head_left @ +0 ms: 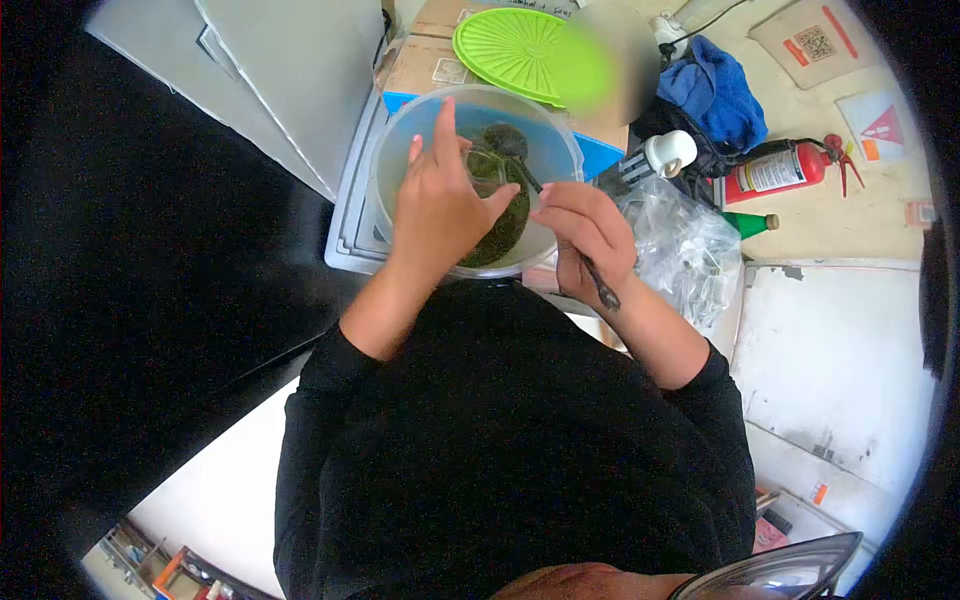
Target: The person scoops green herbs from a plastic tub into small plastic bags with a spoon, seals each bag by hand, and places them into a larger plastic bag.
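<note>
A round translucent tub (378, 165) stands in front of me, with a green, grainy substance (497, 245) in its bottom. My left hand (437, 200) is over the tub, fingers and thumb curved around a small clear cup (486, 170), partly hidden by the hand. My right hand (592, 235), at the tub's right rim, grips a dark spoon (533, 178) by its handle. The bowl of the spoon points into the tub, close beside the cup, with dark green matter on it. Whether spoon and cup touch, I cannot tell.
Behind the tub, a green ribbed lid (515, 50) lies on cardboard boxes (425, 65). To the right are clear plastic bags (685, 245), a white-capped container (670, 152), a blue cloth (715, 90), a green bottle (748, 224) and a red fire extinguisher (775, 175). A grey panel (290, 80) rises at left.
</note>
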Motion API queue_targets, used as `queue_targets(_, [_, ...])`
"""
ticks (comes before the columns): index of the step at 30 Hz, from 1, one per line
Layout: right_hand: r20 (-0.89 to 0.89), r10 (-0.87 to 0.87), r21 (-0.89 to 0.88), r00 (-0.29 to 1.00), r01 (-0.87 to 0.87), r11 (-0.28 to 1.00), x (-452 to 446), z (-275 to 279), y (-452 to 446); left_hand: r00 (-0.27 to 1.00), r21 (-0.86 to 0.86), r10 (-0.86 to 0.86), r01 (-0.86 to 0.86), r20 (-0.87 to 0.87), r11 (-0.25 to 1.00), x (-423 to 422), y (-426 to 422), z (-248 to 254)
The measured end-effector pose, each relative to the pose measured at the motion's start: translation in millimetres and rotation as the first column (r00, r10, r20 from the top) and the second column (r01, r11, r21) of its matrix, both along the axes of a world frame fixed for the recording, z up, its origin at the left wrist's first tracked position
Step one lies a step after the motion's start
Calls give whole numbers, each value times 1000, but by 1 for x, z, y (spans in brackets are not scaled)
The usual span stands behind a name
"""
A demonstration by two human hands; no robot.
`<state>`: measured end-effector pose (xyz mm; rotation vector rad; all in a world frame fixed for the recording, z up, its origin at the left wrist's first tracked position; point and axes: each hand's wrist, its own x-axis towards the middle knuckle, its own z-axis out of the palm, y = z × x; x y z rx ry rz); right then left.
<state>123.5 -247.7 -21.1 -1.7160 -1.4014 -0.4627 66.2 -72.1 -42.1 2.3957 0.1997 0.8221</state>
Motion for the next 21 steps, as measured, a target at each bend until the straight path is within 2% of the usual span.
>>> queue_targets(2, [-123,-56,-37,991,52,998,1,0,-3,1000,-24,5,-5,5,1000,-1,1,-1])
queue_targets(5, [-287,-126,-363,950,14,932,7,-2,-1,1000,-177,0,1,6,984,-7,2,8])
queue_targets(8, [-404,-236,-360,884,83,929,-1,-5,9,1000,-226,14,-20,-27,974,-12,-2,19])
queue_targets(11, [-556,-322,-385,767,105,917,-14,-3,25,999,-249,34,-37,-17,968,-14,-10,27])
queue_targets(13, [-627,-259,-306,735,74,949,-7,-15,26,994,-253,69,-44,90,967,-12,-13,28])
queue_targets(15, [-686,-211,-264,696,33,964,-3,-13,25,996,-452,4,37,89,891,-11,-11,22])
queue_targets(17, [-739,-194,-264,645,-12,965,-4,0,18,980,-785,-197,146,32,602,-12,-5,8])
queue_targets(18, [-782,-149,-174,605,18,985,-4,-1,16,984,-837,-166,149,70,527,-14,-10,9])
queue_targets(20, [-848,-46,6,528,96,995,-2,-3,11,976,-820,-179,200,121,536,-15,-13,6])
queue_targets(21, [-883,-24,37,468,120,992,-1,-2,6,972,-811,-185,224,146,540,-16,-16,6])
